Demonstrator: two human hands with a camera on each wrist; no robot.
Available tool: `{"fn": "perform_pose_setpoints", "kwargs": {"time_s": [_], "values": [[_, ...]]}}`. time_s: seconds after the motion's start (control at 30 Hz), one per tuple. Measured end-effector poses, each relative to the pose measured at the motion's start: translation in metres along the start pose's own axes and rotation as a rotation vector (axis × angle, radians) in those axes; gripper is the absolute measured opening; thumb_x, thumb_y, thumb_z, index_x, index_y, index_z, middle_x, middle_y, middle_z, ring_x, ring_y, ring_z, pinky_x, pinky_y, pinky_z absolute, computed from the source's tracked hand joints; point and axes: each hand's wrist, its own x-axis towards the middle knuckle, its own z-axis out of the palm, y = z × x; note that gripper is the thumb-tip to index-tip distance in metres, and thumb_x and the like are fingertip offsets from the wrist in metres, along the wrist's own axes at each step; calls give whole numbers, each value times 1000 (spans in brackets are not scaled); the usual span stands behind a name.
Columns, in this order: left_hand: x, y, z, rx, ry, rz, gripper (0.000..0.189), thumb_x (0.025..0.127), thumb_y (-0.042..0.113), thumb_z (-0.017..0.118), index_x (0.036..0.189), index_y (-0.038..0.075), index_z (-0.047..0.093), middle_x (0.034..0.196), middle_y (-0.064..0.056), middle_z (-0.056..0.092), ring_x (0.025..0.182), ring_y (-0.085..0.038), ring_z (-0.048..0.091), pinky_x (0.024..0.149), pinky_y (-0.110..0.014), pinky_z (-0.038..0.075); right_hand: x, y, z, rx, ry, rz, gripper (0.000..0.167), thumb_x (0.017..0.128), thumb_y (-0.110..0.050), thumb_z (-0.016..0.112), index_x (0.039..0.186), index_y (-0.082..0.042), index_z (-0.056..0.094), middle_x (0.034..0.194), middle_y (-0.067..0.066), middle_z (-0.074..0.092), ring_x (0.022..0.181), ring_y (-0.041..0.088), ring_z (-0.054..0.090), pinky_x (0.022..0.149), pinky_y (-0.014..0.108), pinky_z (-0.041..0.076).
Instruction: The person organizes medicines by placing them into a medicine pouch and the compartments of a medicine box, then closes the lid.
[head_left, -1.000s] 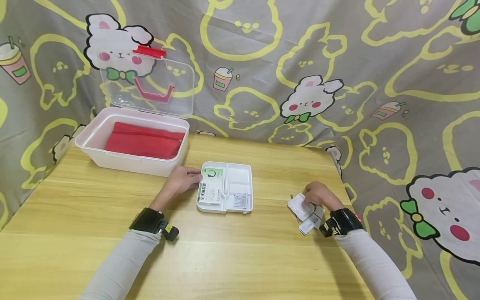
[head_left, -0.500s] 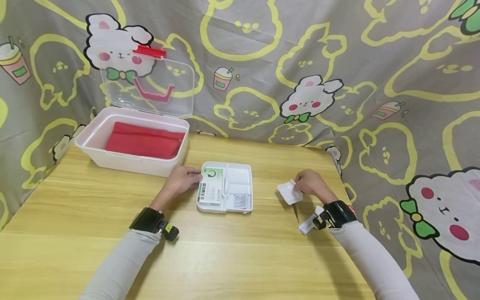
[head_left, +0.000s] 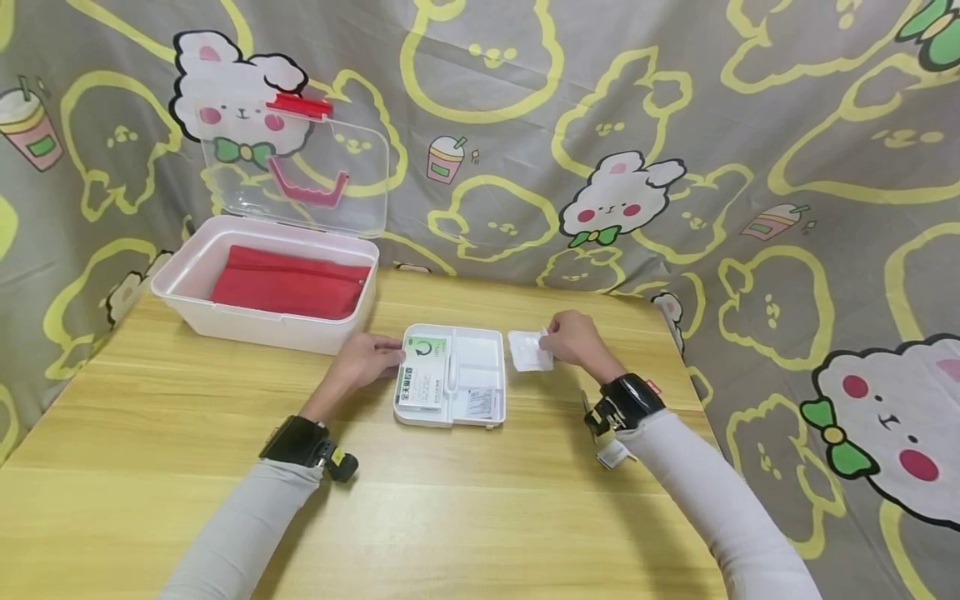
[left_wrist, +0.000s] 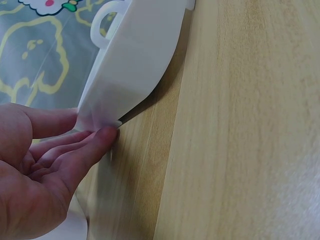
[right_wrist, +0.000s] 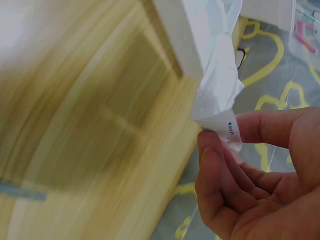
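Observation:
A white compartment tray [head_left: 476,344] lies on the table, its left edge pinched between the thumb and fingers of my left hand [head_left: 365,360]. In the left wrist view the fingertips grip the tray's wall [left_wrist: 140,55]. The tray's left compartment holds a green-and-white medicine box [head_left: 424,372]; a small printed packet [head_left: 480,403] sits in the lower right one. Just right of the tray, my right hand [head_left: 576,338] pinches a white packet [head_left: 528,352] by its edge. Up close in the right wrist view, the packet [right_wrist: 218,85] looks crinkled, with small print near the fingers.
At the back left stands a translucent box [head_left: 247,323] with a red zipped pouch [head_left: 292,283] inside and its clear lid [head_left: 360,179] raised. Under the right wrist lie a small printed packet [head_left: 613,454] and a thin metal tool [head_left: 585,403], partly hidden. A patterned curtain [head_left: 495,233] borders the table.
My right hand has lifted the white packet off the small pile at the right and carried it left and back, beside the tray. My left hand has stayed on the tray's edge.

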Motion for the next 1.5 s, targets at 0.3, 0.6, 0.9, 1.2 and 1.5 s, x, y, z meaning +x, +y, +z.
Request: {"fn": "perform_pose_setpoints", "kwargs": {"time_s": [0.3,0.6,0.9,1.2,1.5], "values": [[1,0,-1,-24,-8,-13,41,99,14,63,134,-7,60,131,-28,64,113,-35,70,90,-36,61,14,-41,15,24,21,-6,8,81,-11,64,77,-5,61,73,7,64,62,18,61,53,23,45],[2,1,-1,-48,-16,-26,42,100,13,63,135,-9,58,131,-29,63,113,-36,70,90,-36,61,20,-59,36,-9,33,-65,19,81,-7,65,67,-10,52,61,0,51,58,17,51,52,23,38],[2,0,-1,-42,-8,-19,41,99,13,63,134,-9,60,130,-29,64,112,-36,71,89,-36,61,21,-68,49,-76,170,-218,12,83,-3,63,93,-1,70,91,15,73,84,30,67,73,40,58],[1,1,-1,-41,-13,-24,41,99,13,64,134,-7,60,131,-28,64,112,-35,71,89,-36,61,23,-75,56,-111,216,-275,15,87,-2,65,100,-4,72,99,13,74,90,28,70,79,38,60],[1,2,-1,-41,-14,-17,40,99,13,64,133,-8,60,130,-28,64,112,-35,71,88,-36,61,20,-75,68,-184,178,-325,22,88,1,61,105,-3,73,101,12,73,94,28,70,84,37,60]]}}
